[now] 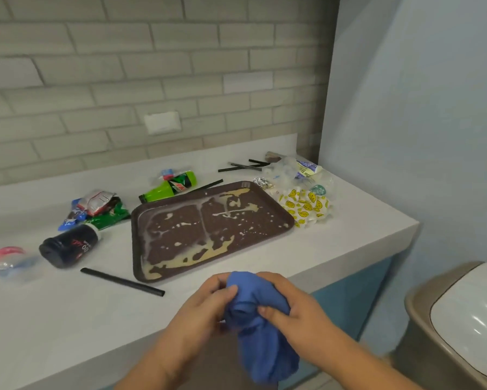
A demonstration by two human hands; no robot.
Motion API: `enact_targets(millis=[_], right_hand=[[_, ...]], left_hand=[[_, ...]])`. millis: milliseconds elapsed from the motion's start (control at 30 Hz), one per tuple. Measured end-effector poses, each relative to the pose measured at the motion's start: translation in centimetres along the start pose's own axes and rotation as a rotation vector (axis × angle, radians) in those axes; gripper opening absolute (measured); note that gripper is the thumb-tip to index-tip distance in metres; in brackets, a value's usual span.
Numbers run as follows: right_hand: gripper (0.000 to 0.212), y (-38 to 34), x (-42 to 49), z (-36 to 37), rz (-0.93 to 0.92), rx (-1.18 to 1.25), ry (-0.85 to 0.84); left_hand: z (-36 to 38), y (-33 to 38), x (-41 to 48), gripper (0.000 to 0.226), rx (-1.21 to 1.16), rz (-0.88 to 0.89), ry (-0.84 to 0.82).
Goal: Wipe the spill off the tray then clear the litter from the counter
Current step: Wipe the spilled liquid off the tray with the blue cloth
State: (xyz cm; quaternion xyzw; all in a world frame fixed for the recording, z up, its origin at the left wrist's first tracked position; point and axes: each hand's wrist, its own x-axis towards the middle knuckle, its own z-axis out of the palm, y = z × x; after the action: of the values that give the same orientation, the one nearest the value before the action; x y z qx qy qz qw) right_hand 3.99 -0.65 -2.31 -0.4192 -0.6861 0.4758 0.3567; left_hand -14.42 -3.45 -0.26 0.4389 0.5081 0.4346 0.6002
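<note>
A brown tray (136, 220) lies on the white counter (68, 311), smeared with a pale creamy spill (180, 260) along its front and back. Both hands hold a bunched blue cloth (260, 333) just in front of the counter's near edge, below the tray. My left hand (203, 313) grips its left side and my right hand (290, 305) pinches its right side. Litter lies around the tray: a green soda bottle (169, 187), a dark bottle (68, 246), snack wrappers (96, 209), a black straw (121, 282) and a smiley-print wrapper (307, 206).
More black straws (242, 166), a foil ball (262, 182) and clear plastic cups and bags (301, 173) sit at the counter's back right. A crushed clear cup with red print (7, 260) lies far left. A bin with a white swing lid (467, 322) stands at the lower right.
</note>
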Motion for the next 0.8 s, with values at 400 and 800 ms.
enact_targets(millis=[400, 800], right_hand=[[0.031, 1.5, 13.2, -9.2, 0.065, 0.037, 0.152], [0.038, 2.6, 25.2, -12.5, 0.024, -0.153, 0.238]], left_hand=[[-10.6, -0.1, 8.7, 0.02, 0.687, 0.09, 0.898], [-14.1, 1.1, 13.0, 0.042, 0.811, -0.179, 0.986]])
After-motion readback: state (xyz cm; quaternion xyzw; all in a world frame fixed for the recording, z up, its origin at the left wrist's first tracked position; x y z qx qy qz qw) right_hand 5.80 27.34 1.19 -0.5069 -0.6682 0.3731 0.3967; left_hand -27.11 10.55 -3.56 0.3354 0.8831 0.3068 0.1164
